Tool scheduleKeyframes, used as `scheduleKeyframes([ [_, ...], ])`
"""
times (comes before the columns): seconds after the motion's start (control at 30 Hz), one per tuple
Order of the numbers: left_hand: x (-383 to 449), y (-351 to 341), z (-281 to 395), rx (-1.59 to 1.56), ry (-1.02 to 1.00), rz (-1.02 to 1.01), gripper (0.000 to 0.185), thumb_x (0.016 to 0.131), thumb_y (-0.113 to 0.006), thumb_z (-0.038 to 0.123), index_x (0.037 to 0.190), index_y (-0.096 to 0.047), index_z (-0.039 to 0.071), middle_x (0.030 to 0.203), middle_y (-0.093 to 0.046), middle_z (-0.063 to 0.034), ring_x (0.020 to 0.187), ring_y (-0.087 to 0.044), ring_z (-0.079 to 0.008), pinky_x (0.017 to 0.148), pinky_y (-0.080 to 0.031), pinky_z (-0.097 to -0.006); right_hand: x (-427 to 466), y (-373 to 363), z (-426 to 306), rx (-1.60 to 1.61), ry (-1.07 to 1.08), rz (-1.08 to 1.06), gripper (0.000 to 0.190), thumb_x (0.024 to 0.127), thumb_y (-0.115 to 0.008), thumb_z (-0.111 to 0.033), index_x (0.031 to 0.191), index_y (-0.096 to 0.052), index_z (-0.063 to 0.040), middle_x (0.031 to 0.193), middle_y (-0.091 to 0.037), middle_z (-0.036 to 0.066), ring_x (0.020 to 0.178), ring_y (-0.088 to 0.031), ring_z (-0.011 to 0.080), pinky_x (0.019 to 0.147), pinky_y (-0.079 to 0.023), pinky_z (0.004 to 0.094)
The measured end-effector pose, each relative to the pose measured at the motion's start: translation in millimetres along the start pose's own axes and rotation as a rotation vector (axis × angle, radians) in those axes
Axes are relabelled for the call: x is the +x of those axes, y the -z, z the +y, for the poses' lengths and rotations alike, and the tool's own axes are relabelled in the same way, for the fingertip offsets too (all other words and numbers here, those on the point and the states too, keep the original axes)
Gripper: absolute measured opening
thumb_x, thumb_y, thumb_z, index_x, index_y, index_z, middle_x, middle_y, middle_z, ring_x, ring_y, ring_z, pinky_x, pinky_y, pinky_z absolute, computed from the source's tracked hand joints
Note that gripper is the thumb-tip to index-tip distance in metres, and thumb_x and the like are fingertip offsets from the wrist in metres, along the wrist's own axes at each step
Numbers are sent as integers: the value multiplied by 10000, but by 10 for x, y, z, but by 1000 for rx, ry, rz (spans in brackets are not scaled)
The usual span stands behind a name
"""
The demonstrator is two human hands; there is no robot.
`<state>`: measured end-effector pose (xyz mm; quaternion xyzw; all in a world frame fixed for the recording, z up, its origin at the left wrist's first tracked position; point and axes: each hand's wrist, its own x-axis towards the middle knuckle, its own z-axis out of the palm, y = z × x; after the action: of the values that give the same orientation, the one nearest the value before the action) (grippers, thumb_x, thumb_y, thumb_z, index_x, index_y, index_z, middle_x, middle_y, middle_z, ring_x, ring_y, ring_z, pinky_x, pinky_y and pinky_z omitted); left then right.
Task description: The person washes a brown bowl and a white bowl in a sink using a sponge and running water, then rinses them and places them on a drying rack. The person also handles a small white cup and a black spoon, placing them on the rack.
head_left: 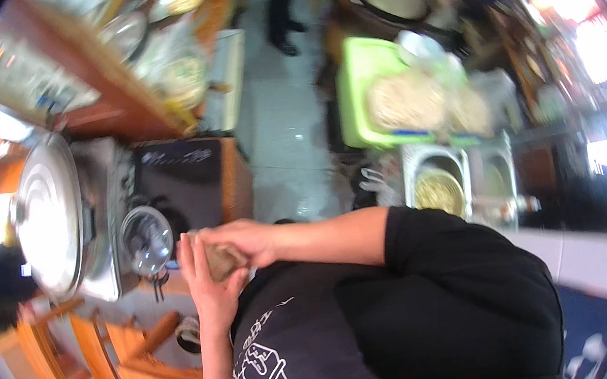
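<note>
My left hand point(211, 275) and my right hand point(247, 241) come together at the front left of my body. Between them is a small grey-brown item point(225, 260), possibly a folded cloth; blur and my fingers hide its exact kind. My left fingers point away from me along its left side, while the right hand grips it from the right. Just left of my left fingertips stands a round clear-walled container point(147, 239) holding what looks like clear plastic.
A large lidded metal pot point(49, 219) stands at left beside a dark-topped counter point(179, 175). Wooden chairs point(146, 357) are at lower left. Across the tiled aisle point(286, 128) are a green crate point(356, 89) with bagged noodles point(407, 102) and metal bins point(438, 194). Another person point(281, 6) stands ahead.
</note>
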<state>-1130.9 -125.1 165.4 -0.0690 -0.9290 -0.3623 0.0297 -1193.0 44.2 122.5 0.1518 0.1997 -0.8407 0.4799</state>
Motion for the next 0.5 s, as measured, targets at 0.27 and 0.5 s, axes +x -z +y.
scheduleKeyframes([
  [0.27,255,-275,111,-950,165,-83,336,1095,-579,205,1346,-563,-18,1210,-675,-114,1085,-685,-222,957,-569,-357,-1530,-441,72,-1539,371,100,597,956,-754,-337,1478,-561,-121,1453,-570,162,1285,-597,283,1068,-479,367],
  [0.5,-220,-716,1015,-1569,306,-1010,793,1063,-419,663,1570,-398,54,1550,-484,-164,1419,-482,-313,1144,-416,-495,-1946,343,837,-1655,1396,943,708,810,-817,-167,1475,-574,-147,1464,-533,196,1289,-572,414,1052,-502,447],
])
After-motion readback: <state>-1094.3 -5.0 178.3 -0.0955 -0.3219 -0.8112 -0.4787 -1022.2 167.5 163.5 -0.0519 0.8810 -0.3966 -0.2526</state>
